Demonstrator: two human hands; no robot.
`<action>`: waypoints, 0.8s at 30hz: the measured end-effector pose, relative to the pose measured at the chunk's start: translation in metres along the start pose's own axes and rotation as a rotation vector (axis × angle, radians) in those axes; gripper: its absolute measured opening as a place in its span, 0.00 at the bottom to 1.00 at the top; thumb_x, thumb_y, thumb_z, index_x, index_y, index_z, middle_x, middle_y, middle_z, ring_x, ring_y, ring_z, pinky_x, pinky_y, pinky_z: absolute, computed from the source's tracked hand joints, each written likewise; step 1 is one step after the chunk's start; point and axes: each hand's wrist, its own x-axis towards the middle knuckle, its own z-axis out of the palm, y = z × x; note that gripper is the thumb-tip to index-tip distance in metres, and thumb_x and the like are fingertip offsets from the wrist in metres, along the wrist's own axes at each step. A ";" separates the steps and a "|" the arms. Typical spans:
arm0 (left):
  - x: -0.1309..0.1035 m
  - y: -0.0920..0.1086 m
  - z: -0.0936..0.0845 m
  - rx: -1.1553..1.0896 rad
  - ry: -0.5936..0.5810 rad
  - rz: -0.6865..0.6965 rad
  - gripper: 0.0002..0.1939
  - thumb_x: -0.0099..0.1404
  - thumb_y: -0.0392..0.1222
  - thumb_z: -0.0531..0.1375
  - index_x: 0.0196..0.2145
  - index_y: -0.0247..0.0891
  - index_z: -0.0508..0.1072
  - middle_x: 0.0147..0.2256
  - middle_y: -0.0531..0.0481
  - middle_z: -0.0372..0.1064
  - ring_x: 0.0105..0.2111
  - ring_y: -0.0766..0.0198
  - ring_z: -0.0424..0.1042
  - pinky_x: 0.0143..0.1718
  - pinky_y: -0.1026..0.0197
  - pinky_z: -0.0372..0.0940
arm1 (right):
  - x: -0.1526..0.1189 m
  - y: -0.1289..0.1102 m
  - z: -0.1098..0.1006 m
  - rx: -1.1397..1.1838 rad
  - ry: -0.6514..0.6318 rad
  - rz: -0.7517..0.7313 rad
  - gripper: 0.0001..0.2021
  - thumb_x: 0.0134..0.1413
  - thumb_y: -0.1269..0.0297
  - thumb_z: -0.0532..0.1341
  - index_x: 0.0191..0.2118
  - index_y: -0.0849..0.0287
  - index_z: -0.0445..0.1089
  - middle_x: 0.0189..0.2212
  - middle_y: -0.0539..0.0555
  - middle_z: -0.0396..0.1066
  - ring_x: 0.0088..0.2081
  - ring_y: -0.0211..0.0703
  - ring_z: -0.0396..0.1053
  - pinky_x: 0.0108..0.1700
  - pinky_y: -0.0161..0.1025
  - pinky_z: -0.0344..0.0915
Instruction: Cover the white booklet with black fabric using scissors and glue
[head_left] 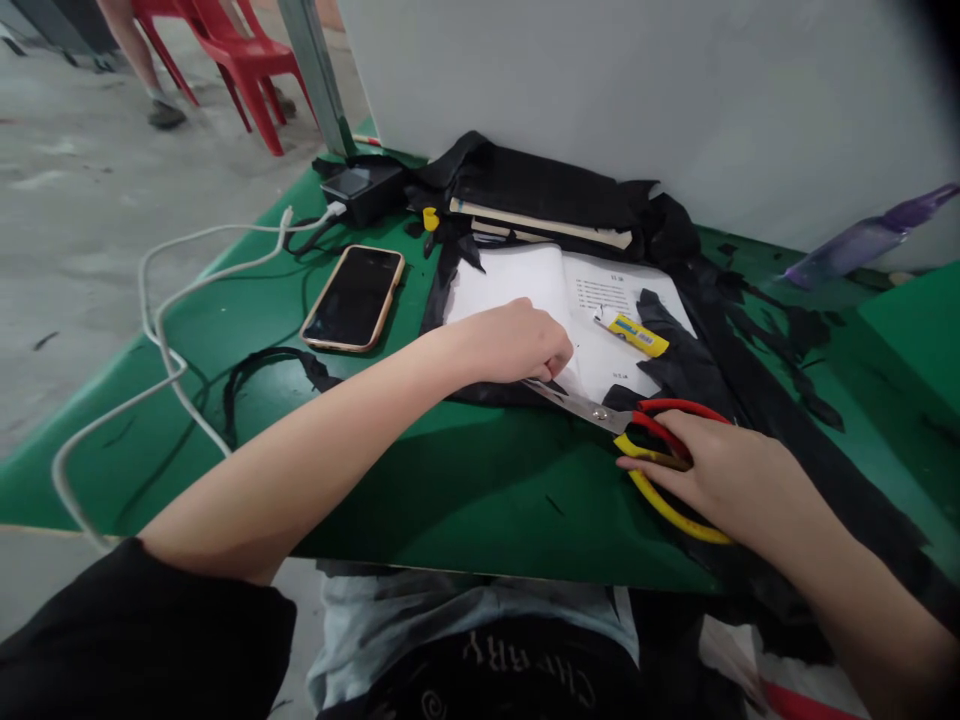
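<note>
My right hand (739,480) grips a pair of scissors (602,412) with red and yellow handles. The blades point left and their tips reach under my left hand (517,342). That hand is closed in a pinch over the near edge of an open book (510,275) with white pages. Whatever lies between its fingers is hidden. On the right page rests a small yellow tube (634,333) with a white end, beside a piece of black cloth (686,362). More black material borders the book.
A phone (354,298) lies left of the book, near a white cable (161,310) and a black box (365,190). Cloth-covered books (555,190) are behind. A purple bottle (855,250) is at right. Red chairs (244,60) and a person's leg (135,55) appear beyond the green table (465,490).
</note>
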 end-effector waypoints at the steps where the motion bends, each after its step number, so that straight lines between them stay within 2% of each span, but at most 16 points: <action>1: 0.000 -0.001 0.001 -0.001 0.001 0.000 0.09 0.60 0.34 0.56 0.31 0.38 0.77 0.30 0.50 0.74 0.30 0.64 0.67 0.35 0.60 0.54 | 0.000 0.000 -0.001 0.006 -0.002 0.011 0.31 0.49 0.31 0.48 0.37 0.58 0.66 0.26 0.53 0.71 0.26 0.46 0.68 0.24 0.36 0.50; 7: 0.002 -0.007 0.003 -0.043 0.026 0.002 0.07 0.60 0.35 0.57 0.32 0.38 0.77 0.30 0.50 0.74 0.28 0.65 0.67 0.32 0.61 0.55 | 0.002 -0.006 -0.005 -0.009 -0.070 0.091 0.33 0.47 0.31 0.49 0.40 0.59 0.64 0.30 0.56 0.71 0.27 0.48 0.68 0.22 0.36 0.49; 14: 0.003 -0.007 0.003 -0.072 0.022 0.007 0.07 0.60 0.35 0.58 0.31 0.38 0.76 0.32 0.49 0.74 0.29 0.66 0.68 0.32 0.62 0.56 | 0.009 -0.010 -0.011 0.009 -0.104 0.090 0.29 0.46 0.34 0.52 0.35 0.58 0.61 0.31 0.56 0.70 0.30 0.49 0.68 0.21 0.36 0.47; 18: 0.003 -0.007 0.003 -0.023 0.057 0.002 0.07 0.60 0.35 0.58 0.31 0.37 0.77 0.31 0.48 0.74 0.29 0.65 0.68 0.33 0.61 0.56 | 0.016 -0.012 -0.016 0.004 -0.108 0.068 0.29 0.45 0.33 0.53 0.36 0.59 0.62 0.29 0.56 0.70 0.28 0.48 0.68 0.22 0.36 0.48; 24: 0.000 -0.005 0.000 -0.047 0.031 -0.035 0.09 0.60 0.36 0.56 0.33 0.37 0.77 0.32 0.47 0.74 0.29 0.64 0.68 0.32 0.62 0.57 | 0.025 -0.010 -0.020 -0.006 -0.115 0.026 0.29 0.45 0.33 0.53 0.35 0.59 0.63 0.24 0.54 0.67 0.25 0.46 0.66 0.22 0.37 0.47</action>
